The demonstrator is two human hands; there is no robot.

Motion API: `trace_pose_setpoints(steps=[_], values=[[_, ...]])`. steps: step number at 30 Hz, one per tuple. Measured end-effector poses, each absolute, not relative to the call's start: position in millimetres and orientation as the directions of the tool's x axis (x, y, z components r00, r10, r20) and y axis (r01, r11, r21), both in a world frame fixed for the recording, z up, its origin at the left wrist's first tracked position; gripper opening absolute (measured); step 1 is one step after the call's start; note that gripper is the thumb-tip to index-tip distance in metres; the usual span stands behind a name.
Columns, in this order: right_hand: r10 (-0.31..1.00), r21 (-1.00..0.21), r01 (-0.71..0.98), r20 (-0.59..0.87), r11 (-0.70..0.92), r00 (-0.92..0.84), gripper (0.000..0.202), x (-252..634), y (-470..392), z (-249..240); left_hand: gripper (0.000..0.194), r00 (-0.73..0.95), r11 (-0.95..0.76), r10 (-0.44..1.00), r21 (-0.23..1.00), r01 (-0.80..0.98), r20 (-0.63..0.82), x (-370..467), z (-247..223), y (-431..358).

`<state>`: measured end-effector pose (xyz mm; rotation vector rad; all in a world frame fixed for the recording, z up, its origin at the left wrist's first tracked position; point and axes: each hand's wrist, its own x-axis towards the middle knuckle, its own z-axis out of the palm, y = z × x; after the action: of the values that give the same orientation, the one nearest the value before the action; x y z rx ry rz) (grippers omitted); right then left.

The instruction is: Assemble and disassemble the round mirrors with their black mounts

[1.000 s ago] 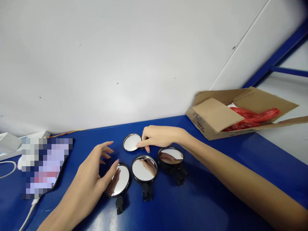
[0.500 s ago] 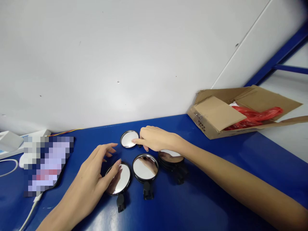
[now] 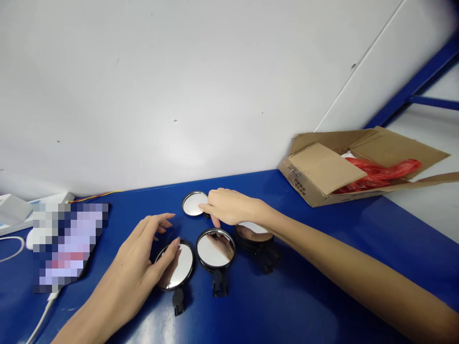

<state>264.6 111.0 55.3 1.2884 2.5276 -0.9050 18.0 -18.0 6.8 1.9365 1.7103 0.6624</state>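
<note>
My right hand [image 3: 233,205] is closed at the right side of a small round mirror [image 3: 192,203] with a black rim. Its thumb lies along the mirror's edge, and the curled fingers hide most of the mount. Nearer to me, my left hand [image 3: 141,255] is open, its fingers spread and thumb over the left round mirror [image 3: 182,267]. A middle round mirror [image 3: 212,249] lies face up with its black clip mount [image 3: 219,284] toward me. Partly under my right wrist is a stack of round mirrors [image 3: 253,233], their black mounts in shadow.
The blue table [image 3: 287,306] meets a white wall [image 3: 215,95]. An open cardboard box [image 3: 308,184] with a red plastic bag [image 3: 385,172] stands at the back right. On the left are a blurred-out phone [image 3: 71,248], a white cable [image 3: 39,320] and a white power strip [image 3: 60,198].
The far mirror has shifted slightly to the right and back, with my right hand staying on it. My left hand keeps nearly the same place and pose.
</note>
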Motion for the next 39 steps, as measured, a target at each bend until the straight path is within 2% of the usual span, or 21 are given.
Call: trace_pose_setpoints(steps=[6,10,12,18,24,31,36,39], values=[[0.638,-0.57,0.72,-0.393,0.396,-0.662,0.062,276,124,57,0.046,0.115,-0.125,0.992,0.633,0.764,0.057,15,5,-18],[0.551,-0.656,0.647,-0.398,0.388,-0.734,0.037,292,138,65,0.044,0.121,-0.142,0.99,0.636,0.758,0.076,10,1,-17],[0.524,-0.672,0.628,-0.399,0.391,-0.753,0.032,298,141,72,0.043,0.117,-0.146,0.989,0.635,0.759,0.087,10,1,-16],[0.526,-0.647,0.663,-0.44,0.376,-0.728,0.024,303,135,85,0.041,0.126,-0.151,0.988,0.633,0.76,0.085,13,3,-15],[0.622,-0.558,0.726,-0.416,0.401,-0.663,0.009,291,123,81,0.042,0.14,-0.174,0.985,0.626,0.76,0.104,11,1,-15],[0.666,-0.458,0.776,-0.417,0.434,-0.618,0.013,282,114,70,0.038,0.16,-0.171,0.984,0.629,0.758,0.074,13,4,-16],[0.625,-0.475,0.757,-0.438,0.45,-0.646,0.023,284,116,75,0.038,0.174,-0.17,0.983,0.643,0.747,0.058,13,5,-16],[0.601,-0.484,0.748,-0.453,0.454,-0.659,0.02,286,118,77,0.039,0.183,-0.18,0.981,0.644,0.744,0.063,14,5,-15]])
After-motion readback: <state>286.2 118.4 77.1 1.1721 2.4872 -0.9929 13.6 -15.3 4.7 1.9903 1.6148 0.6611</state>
